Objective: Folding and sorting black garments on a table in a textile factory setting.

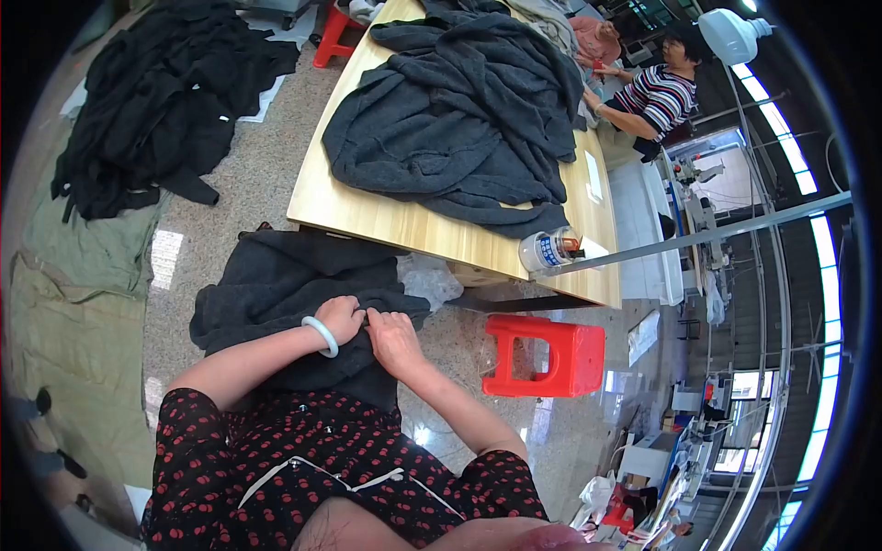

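The left hand [340,320] and right hand [393,342] sit close together, fingertips pinched on a charcoal-grey, soft fabric garment [276,275] draped over the lap, beneath and beyond them. Light, closely spaced pinches would probably serve best, with the cloth between them flat. Loose folds left of the hands could drag; better gather them clear of the pale wooden table [367,217] ahead.

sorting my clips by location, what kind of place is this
Probably a garment workshop: dark clothing is heaped on a wooden table, another dark pile lies at left, and what looks like a sewing machine stands at right.
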Available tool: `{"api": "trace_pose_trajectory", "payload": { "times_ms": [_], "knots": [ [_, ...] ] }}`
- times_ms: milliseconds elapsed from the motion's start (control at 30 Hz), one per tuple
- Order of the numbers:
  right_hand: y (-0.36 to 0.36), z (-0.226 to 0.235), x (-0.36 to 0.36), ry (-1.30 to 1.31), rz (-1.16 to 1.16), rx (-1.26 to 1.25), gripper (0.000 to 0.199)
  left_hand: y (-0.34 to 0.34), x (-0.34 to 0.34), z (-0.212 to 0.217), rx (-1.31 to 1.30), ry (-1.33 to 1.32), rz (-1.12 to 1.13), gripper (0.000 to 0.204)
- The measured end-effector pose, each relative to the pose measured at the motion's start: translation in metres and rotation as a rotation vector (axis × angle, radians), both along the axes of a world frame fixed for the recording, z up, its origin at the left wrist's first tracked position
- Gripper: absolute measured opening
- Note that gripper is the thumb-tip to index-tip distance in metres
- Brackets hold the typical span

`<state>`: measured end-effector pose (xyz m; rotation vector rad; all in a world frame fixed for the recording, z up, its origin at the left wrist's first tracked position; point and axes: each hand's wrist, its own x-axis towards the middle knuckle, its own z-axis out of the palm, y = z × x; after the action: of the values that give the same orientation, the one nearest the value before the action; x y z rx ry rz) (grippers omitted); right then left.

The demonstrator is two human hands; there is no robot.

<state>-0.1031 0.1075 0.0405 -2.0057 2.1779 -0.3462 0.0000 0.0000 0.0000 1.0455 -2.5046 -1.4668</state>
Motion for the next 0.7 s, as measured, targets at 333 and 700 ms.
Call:
{"api": "trace_pose_trajectory", "payload": {
  "times_ms": [333, 700],
  "knots": [
    [0.005, -0.001, 0.001, -0.045, 0.021, -0.111, 0.022, -0.005, 0.002, 0.006, -0.106, -0.056, -0.182, 0.027],
    [0.004, -0.003, -0.013, -0.152, 0.095, -0.106, 0.02, -0.003, 0.011, 0.028, -0.164, -0.069, -0.388, 0.032]
  ]
}}
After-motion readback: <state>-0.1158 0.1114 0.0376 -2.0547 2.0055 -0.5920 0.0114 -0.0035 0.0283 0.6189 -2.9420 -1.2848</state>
